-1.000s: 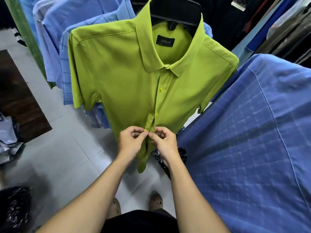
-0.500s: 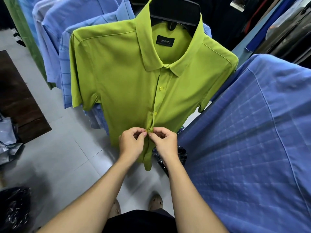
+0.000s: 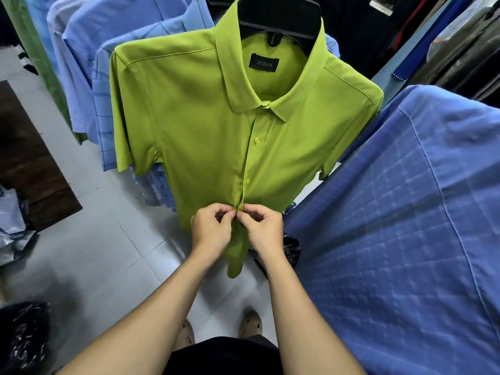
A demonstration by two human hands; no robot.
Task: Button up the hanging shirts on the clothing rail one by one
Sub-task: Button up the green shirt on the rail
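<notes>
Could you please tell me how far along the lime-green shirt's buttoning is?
Done: the lime-green shirt looks closed from collar down past two buttons. In hand: left hand and right hand both pinch the placket at the next button. Left: the placket below them, then likely the blue shirts behind.

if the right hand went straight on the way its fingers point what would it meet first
The placket of the green shirt, which the right hand pinches; just past it, probably the left hand, depth unclear.

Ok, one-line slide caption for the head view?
Left hand and right hand pinch the hanging green shirt at its placket, below two buttons.
</notes>
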